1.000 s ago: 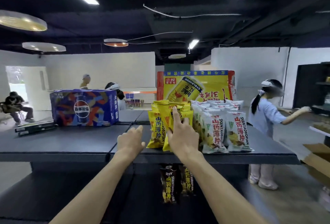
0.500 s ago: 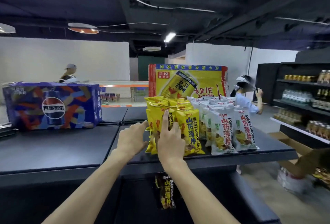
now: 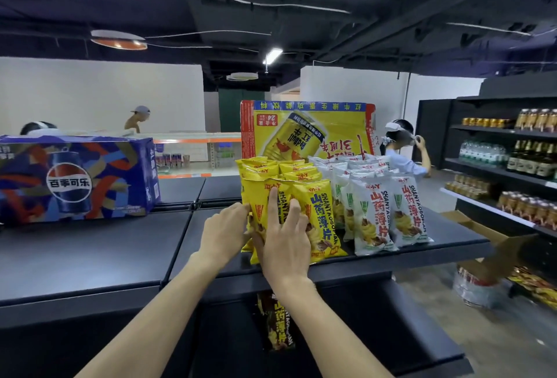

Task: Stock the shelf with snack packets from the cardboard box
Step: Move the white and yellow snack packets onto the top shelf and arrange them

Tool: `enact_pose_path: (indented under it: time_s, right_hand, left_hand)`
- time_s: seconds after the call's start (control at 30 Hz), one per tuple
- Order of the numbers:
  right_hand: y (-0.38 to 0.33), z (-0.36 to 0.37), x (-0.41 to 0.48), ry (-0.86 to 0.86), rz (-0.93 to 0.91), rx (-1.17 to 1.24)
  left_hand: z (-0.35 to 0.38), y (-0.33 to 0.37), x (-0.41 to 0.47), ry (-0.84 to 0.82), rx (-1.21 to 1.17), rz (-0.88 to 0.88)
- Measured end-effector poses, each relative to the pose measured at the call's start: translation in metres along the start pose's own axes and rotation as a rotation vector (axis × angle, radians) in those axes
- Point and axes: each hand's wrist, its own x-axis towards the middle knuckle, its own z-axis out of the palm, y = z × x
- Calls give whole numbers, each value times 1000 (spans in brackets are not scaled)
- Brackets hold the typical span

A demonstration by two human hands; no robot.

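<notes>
Pressing against the front of the yellow snack packets (image 3: 321,214), the right hand (image 3: 286,245) lies flat and spread. Its index finger points straight up the foremost packet, the other fingers fan out across the printed face, and the thumb sits low at the packet's left edge. Nothing is pinched or lifted; the palm leans on the bag.

The left hand (image 3: 224,231) is just beside it, back of the hand toward the camera. Its nearly straight fingertips touch the left side of the same yellow row. Whether its thumb hooks around anything cannot be told.

The yellow packets stand upright in rows on the top deck of the black metal shelf (image 3: 452,237), near its front edge. Rows of white snack packets (image 3: 376,214) with the same lettering stand touching them on the right. Behind both rows a large yellow and red drink carton (image 3: 307,130) stands upright. Well to the left on the deck is a blue cola carton (image 3: 75,178).

One dark snack packet (image 3: 275,323) stands on the lower shelf beneath the hands. A brown cardboard box (image 3: 473,225) sits open on the floor to the right, partly hidden and blurred. Beyond it a person in a pale blue shirt (image 3: 404,163) faces dark wall shelving of bottles (image 3: 512,151).
</notes>
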Motion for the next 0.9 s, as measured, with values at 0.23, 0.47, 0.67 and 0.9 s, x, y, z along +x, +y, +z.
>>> enact_pose_path:
  time_s: [0.23,0.47,0.67,0.9]
  right_hand:
    - [1,-2,-8,-59,13,42]
    - [0,4,1,-73,8,16]
    - [0,-4,-4,-132,-3,97]
    - [28,-29,-27,-126,-142,340]
  left_hand:
    - [-3,-3,-3,-17,10,6]
    - [-10,-7,-5,7,-70,-6]
    - [-23,-4,-17,169,-146,229]
    - [-22,6,-29,87,-63,172]
